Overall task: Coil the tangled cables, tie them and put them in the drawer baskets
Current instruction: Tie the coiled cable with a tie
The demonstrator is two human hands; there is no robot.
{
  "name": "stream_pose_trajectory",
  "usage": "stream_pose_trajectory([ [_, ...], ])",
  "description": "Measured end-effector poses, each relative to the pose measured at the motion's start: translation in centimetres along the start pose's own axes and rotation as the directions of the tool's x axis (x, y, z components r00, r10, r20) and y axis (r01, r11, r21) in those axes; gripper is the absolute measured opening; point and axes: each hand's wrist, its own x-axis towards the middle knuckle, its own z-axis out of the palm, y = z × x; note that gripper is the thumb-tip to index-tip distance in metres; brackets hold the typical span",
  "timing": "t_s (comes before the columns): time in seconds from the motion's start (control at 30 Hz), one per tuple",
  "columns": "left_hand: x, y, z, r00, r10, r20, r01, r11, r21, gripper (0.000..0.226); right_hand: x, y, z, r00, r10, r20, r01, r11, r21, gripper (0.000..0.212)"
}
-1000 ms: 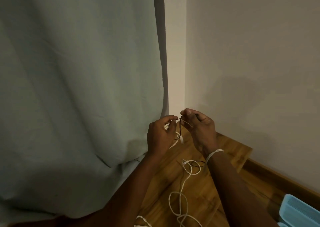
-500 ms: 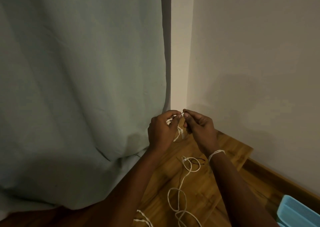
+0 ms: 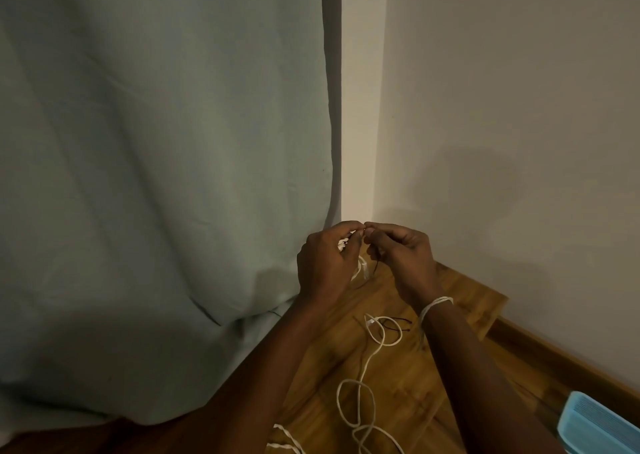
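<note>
Your left hand and right hand meet fingertip to fingertip above the wood surface; both pinch narrow on a thin dark tie, w/ white cable bunched in the left palm; remaining cable lies looped below; blue basket sits lower right, well apart.

I find no writing, label, brand or number to read anywhere around my hands. The blue basket beside me bears no readable marking either.
</note>
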Motion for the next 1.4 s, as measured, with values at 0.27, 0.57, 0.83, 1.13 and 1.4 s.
stream_pose_trajectory([
  [0.27, 0.2, 0.0, 0.2, 1.000, -0.004, -0.027, 0.004, 1.000, 0.021, 0.027, 0.2, 0.3, 0.0, 1.000, -0.005, -0.004, 0.005, 1.000, 0.003, 0.017],
  [0.57, 0.2, -0.1, 0.3, 0.999, 0.035, -0.022, -0.034, 0.999, 0.036, 0.027, 0.4, 0.0, -0.1, 0.998, 0.060, 0.015, -0.061, 0.994, 0.089, 0.013],
  [0.83, 0.3, 0.3, 0.4, 0.999, 0.005, -0.050, -0.005, 1.000, -0.002, 0.027, 0.5, 0.1, 0.0, 0.996, 0.075, 0.043, -0.079, 0.991, 0.104, 0.019],
  [1.13, 0.3, 0.3, 0.4, 0.998, 0.034, -0.058, -0.034, 0.999, -0.007, 0.026, 0.4, 0.0, -0.2, 1.000, 0.006, 0.018, -0.008, 0.997, 0.077, 0.016],
  [1.4, 0.4, -0.4, 0.3, 0.999, 0.052, 0.003, -0.052, 0.998, -0.033, 0.028, 0.8, -0.6, -1.5, 0.987, -0.107, 0.120, 0.123, 0.983, -0.135, 0.014],
])
